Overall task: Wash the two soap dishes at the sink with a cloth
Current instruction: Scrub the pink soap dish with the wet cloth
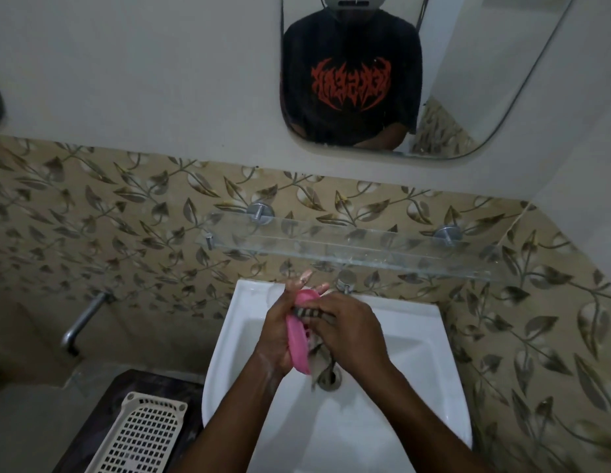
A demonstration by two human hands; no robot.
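A pink soap dish (296,339) is held upright on its edge over the white sink (416,353), with my left hand (280,332) wrapped around its left side. My right hand (351,331) presses a grey striped cloth (312,314) against the dish's inner face. The cloth's wet end (319,365) hangs down toward the drain (331,378). Soap suds cling to my left wrist. A second soap dish is not in view.
The sink's tap (345,281) sits just behind my hands. Above it runs a glass shelf (351,247), and higher up a mirror (467,80). A wall pipe (82,322) juts out at left. A cream perforated basket (143,435) rests on a dark counter (109,394) at lower left.
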